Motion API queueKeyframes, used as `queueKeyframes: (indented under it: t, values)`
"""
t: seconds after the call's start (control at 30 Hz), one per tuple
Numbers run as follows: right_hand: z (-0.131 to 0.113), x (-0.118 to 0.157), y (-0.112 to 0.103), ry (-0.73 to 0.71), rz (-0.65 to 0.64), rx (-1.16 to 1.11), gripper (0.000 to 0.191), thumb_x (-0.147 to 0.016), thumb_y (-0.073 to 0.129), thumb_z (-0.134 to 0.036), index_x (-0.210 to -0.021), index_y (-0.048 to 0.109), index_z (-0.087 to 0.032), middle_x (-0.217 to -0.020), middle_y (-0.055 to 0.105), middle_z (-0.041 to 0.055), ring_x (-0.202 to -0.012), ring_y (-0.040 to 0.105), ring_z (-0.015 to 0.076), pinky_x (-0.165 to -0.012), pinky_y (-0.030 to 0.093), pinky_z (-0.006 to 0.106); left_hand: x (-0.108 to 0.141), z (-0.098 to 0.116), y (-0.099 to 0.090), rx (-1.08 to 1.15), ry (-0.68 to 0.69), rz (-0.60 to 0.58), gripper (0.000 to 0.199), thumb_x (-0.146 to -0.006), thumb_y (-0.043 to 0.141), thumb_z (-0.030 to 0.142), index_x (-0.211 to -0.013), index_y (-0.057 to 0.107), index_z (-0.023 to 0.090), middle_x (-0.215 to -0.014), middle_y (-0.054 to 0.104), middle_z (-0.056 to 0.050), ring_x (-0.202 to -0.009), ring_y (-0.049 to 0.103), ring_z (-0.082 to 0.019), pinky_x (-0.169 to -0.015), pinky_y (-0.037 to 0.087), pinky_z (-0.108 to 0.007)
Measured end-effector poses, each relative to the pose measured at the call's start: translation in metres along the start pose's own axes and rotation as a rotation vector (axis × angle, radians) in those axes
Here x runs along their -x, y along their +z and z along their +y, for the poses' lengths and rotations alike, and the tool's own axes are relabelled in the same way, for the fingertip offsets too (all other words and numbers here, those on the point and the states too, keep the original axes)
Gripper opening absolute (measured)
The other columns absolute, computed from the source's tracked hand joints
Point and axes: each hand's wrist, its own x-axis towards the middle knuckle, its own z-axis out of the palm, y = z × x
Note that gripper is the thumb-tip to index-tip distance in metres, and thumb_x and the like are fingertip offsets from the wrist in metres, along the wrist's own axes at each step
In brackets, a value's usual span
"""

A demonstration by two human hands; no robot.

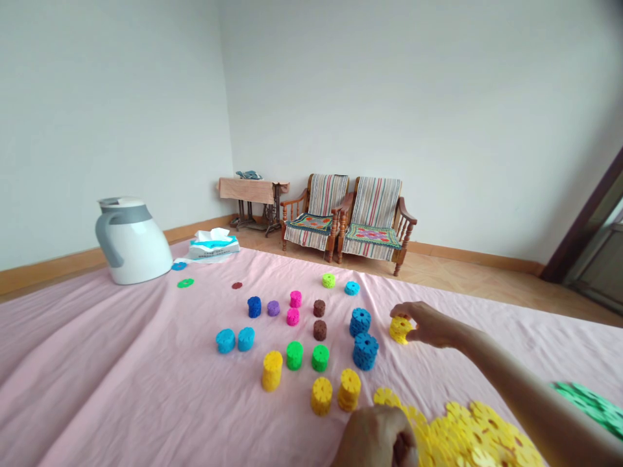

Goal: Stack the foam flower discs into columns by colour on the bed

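My right hand (428, 324) is closed around a short stack of yellow snowflake discs (400, 331) on the right side of the cloth, thumb in front and fingers over the far side. My left hand (374, 438) is low in the picture with its fingers curled, at the left edge of a loose pile of yellow snowflake discs (477, 434). Its fingertips are mostly hidden, so what it holds cannot be made out. Just beyond it stand two yellow stacks (322, 397), with another yellow stack (272, 371) further left. Two large blue stacks (365, 351) stand left of my right hand.
Green stacks (294, 355), light blue stacks (225, 340), pink stacks (293, 317) and brown stacks (320, 330) stand mid-cloth. A white jug (139, 250) and tissue box (214, 246) are at the back left. Green discs (588, 405) lie at the right edge. Two chairs (372, 224) stand beyond.
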Motion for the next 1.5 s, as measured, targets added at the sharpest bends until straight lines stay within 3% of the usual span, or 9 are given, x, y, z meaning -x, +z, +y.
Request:
queueKeyframes:
  t: [0.57, 0.77, 0.93, 1.13, 1.27, 1.33, 1.4, 1.5]
  values:
    - [-0.004, -0.001, -0.001, 0.022, 0.007, -0.003, 0.035, -0.062, 0.065, -0.014, -0.097, 0.062, -0.020, -0.099, 0.067, 0.0080, -0.093, 0.061, 0.0236, -0.082, 0.045, 0.033, 0.000, 0.001, -0.001, -0.002, -0.029, -0.015, 0.019, -0.057, 0.050, -0.001, -0.060, 0.044, 0.016, -0.058, 0.042, 0.005, -0.054, 0.045, -0.009, -0.050, 0.032, -0.017]
    - [-0.003, 0.007, -0.003, 0.059, 0.009, -0.042, 0.060, -0.062, 0.067, -0.016, -0.121, 0.052, -0.017, -0.114, 0.064, 0.0118, -0.102, 0.060, 0.0232, -0.089, 0.046, 0.034, 0.000, -0.001, 0.001, 0.006, -0.021, -0.002, 0.018, -0.056, 0.051, -0.001, -0.060, 0.046, 0.016, -0.057, 0.043, 0.005, -0.054, 0.046, -0.010, -0.050, 0.032, -0.018]
    - [0.011, 0.018, -0.002, 0.101, 0.142, -0.146, 0.037, -0.076, 0.052, -0.019, -0.112, 0.057, -0.018, -0.109, 0.067, 0.0109, -0.093, 0.065, 0.0199, -0.081, 0.050, 0.032, 0.000, 0.000, 0.001, -0.019, -0.013, 0.002, 0.018, -0.056, 0.050, -0.001, -0.060, 0.049, 0.016, -0.058, 0.047, 0.004, -0.054, 0.048, -0.010, -0.050, 0.033, -0.018]
    - [0.021, 0.044, 0.025, 0.217, 0.343, -0.224, 0.028, -0.078, 0.045, -0.023, -0.101, 0.061, -0.019, -0.097, 0.072, 0.0087, -0.084, 0.068, 0.0211, -0.074, 0.052, 0.032, 0.001, -0.006, 0.003, -0.030, 0.093, 0.057, 0.018, -0.057, 0.051, -0.002, -0.062, 0.052, 0.015, -0.057, 0.049, 0.005, -0.050, 0.046, -0.008, -0.049, 0.032, -0.018]
    - [0.001, 0.073, 0.040, 0.268, 0.404, -0.311, 0.024, -0.079, 0.044, -0.030, -0.092, 0.062, -0.021, -0.087, 0.073, 0.0071, -0.080, 0.068, 0.0221, -0.070, 0.052, 0.032, 0.002, -0.006, 0.004, -0.049, 0.149, 0.080, 0.019, -0.058, 0.049, -0.002, -0.063, 0.053, 0.015, -0.055, 0.048, 0.004, -0.051, 0.046, -0.009, -0.050, 0.033, -0.019]
    - [-0.020, 0.088, 0.044, 0.255, 0.357, -0.334, 0.022, -0.080, 0.044, -0.032, -0.086, 0.063, -0.022, -0.082, 0.072, 0.0066, -0.077, 0.067, 0.0218, -0.067, 0.052, 0.031, 0.004, -0.003, 0.002, -0.085, 0.188, 0.125, 0.019, -0.059, 0.049, -0.002, -0.067, 0.055, 0.015, -0.061, 0.051, 0.002, -0.056, 0.049, -0.010, -0.053, 0.035, -0.020]
    - [-0.044, 0.104, 0.047, 0.171, 0.272, -0.358, 0.023, -0.081, 0.046, -0.033, -0.090, 0.065, -0.023, -0.090, 0.071, 0.0066, -0.081, 0.066, 0.0214, -0.067, 0.052, 0.030, 0.008, 0.000, 0.001, -0.138, 0.224, 0.195, 0.020, -0.061, 0.050, -0.001, -0.072, 0.057, 0.014, -0.072, 0.056, -0.002, -0.068, 0.054, -0.014, -0.062, 0.040, -0.022]
    - [-0.076, 0.121, 0.047, 0.109, 0.229, -0.357, 0.030, -0.082, 0.048, -0.033, -0.105, 0.064, -0.024, -0.106, 0.068, 0.0080, -0.095, 0.063, 0.0228, -0.083, 0.048, 0.035, 0.015, 0.003, 0.001, -0.209, 0.247, 0.220, 0.025, -0.067, 0.057, 0.007, -0.090, 0.060, 0.015, -0.097, 0.057, -0.008, -0.095, 0.052, -0.022, -0.085, 0.041, -0.031]
